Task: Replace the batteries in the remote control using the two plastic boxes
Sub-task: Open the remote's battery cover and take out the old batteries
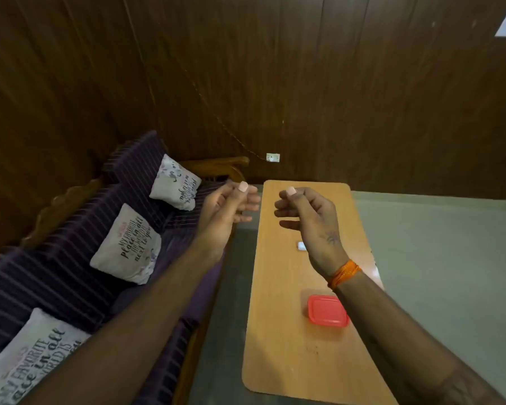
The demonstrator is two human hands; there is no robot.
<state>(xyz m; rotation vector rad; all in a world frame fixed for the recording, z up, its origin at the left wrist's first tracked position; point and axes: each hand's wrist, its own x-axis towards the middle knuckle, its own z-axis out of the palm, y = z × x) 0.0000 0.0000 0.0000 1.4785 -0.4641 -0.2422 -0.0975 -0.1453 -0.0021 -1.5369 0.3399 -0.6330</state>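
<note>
Both my arms are stretched out in front of me, raised above the far half of a long wooden table (278, 331). My left hand (227, 207) hovers over the table's left edge, fingers loosely curled and apart, holding nothing. My right hand (307, 213) faces it a short gap away, also loosely curled with nothing in it; an orange thread band sits on its wrist. A plastic box with a red lid (327, 311) stands shut on the table under my right forearm. A small white object (301, 246) lies on the table just below my right hand, partly hidden. No remote control is visible.
A purple striped sofa (70, 276) with three printed cushions runs along the left of the table. Dark wood panelling with a white wall socket (273, 157) stands behind. Grey floor (438, 258) spreads to the right of the table.
</note>
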